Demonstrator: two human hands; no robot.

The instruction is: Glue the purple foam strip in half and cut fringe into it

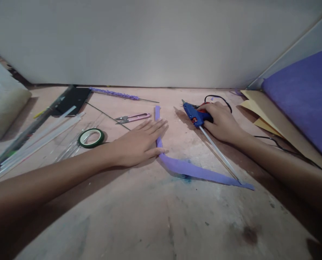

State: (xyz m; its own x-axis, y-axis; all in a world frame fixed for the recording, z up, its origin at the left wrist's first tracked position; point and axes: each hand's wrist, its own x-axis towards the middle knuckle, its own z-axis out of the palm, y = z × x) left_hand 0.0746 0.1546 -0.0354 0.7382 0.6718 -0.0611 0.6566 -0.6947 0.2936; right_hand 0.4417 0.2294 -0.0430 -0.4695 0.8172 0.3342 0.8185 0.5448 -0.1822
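Strip (188, 168) partly under left hand (139, 144)

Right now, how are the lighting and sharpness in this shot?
Head view: dim, uneven light, with dark shadows below the left forearm and right forearm; head view: the glue gun shadows the table to its left; head view: fine detail looks soft, and the wide lens seems to stretch things near the edges.

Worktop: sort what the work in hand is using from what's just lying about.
In use, it seems:
- purple strip, under the left hand
- blue glue gun, in the right hand

Apparently lying about:
- snips
- green tape roll
- black phone-like slab
- purple-wrapped stem
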